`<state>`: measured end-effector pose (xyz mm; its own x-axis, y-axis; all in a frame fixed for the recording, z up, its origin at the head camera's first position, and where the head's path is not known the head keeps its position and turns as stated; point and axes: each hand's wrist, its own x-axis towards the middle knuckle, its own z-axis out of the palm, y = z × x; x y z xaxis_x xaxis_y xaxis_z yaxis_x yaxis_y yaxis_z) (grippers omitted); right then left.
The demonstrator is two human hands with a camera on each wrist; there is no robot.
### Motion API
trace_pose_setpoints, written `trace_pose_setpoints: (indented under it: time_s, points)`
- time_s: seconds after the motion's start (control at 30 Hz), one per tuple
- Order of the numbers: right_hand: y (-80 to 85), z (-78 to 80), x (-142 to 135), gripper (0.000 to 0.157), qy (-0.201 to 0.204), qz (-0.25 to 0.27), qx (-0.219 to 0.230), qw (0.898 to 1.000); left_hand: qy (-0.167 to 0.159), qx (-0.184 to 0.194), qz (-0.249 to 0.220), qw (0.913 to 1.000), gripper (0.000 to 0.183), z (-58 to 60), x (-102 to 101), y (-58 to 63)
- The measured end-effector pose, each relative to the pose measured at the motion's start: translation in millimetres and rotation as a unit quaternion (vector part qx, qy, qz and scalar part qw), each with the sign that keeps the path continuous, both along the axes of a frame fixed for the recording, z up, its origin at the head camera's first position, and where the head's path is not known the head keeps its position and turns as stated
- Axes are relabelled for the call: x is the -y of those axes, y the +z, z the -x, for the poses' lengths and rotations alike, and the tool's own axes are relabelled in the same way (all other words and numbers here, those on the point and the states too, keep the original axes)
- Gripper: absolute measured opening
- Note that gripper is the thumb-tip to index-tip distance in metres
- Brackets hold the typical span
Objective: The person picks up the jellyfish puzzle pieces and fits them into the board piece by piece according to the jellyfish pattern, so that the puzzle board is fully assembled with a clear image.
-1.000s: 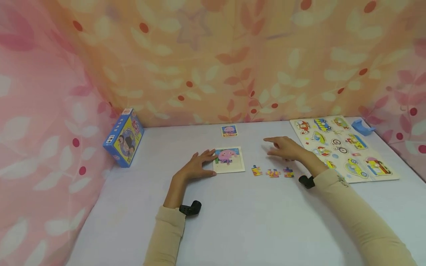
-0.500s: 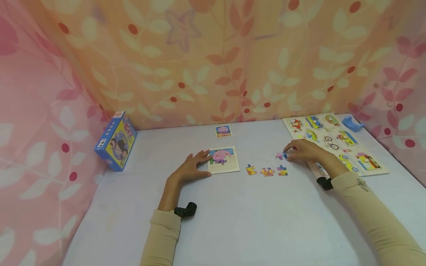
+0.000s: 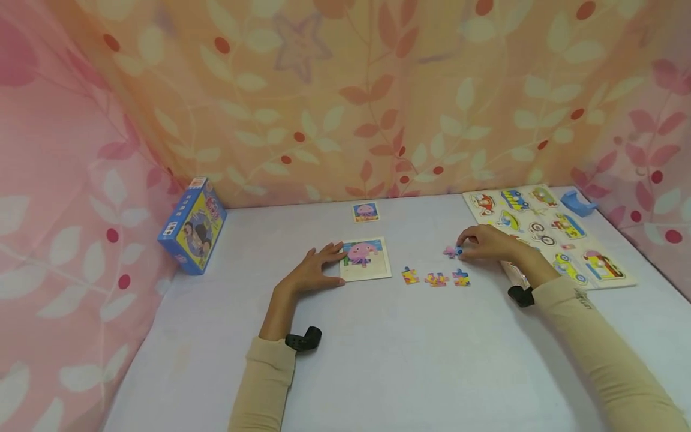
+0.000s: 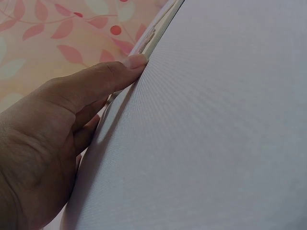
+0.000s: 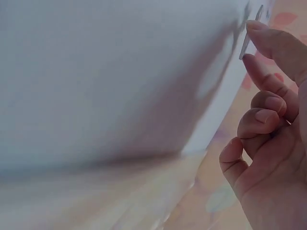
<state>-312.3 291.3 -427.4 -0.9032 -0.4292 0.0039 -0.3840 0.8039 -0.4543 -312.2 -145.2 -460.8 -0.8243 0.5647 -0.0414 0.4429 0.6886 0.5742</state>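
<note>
Plainly, the glossy, sharp-cornered blue box point(image 3: 194, 231) at the left of the frame looks like printed cardboard. Left of centre, the left hand point(image 3: 309, 273) has its thumb and fingers spread apart, touching the left edge of the puzzle tray point(image 3: 380, 267) without wrapping round it. The tray lies flat near the middle of the frame, a square, pale frame partly filled with a pink figure; it looks light and stiff, likely to slide on the cloth, so its rim seems the best place to steady it. Above it lies a small square picture card point(image 3: 366, 212). Right of the tray, a yellow piece point(image 3: 410, 276) and a knobbed middle piece point(image 3: 436, 279) lie flat, with a blue-and-yellow piece point(image 3: 461, 277) beyond. Just above these, the right hand point(image 3: 486, 245) pinches a pink-and-blue piece point(image 3: 450, 252) between thumb and index finger, nearly closed on its thin edge, the other fingers curled. That piece is probably feather-light and rigid, its narrow tabs liable to bend, so its broader body should suit a fingertip hold. At the right of the frame lie a cream board point(image 3: 552, 254) with vehicle pictures and a smooth, curved blue object point(image 3: 579, 204).
</note>
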Motion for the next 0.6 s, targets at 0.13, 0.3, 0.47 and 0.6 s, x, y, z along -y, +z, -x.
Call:
trace_pose_setpoints:
  time_s: [0.13, 0.3, 0.47, 0.6]
  points:
    - [0.3, 8.0, 23, 0.023, 0.018, 0.011, -0.006, 1.000, -0.001, 0.001, -0.001, 1.0000, 0.071, -0.4, 0, -1.2]
    - [4.1, 16.5, 62, 0.024, 0.035, 0.017, 0.005, 0.999, 0.004, 0.005, -0.002, 1.0000, 0.071, -2.3, -1, -1.3]
    - [5.4, 22.0, 98, 0.024, 0.065, 0.018, 0.004, 0.998, 0.008, 0.001, 0.000, 1.0000, 0.071, -2.6, 0, 1.1]
    - [3.9, 24.7, 120, 0.024, 0.092, 0.011, 0.006, 0.996, 0.006, 0.001, 0.004, 1.0000, 0.071, -1.3, -1, 2.0]
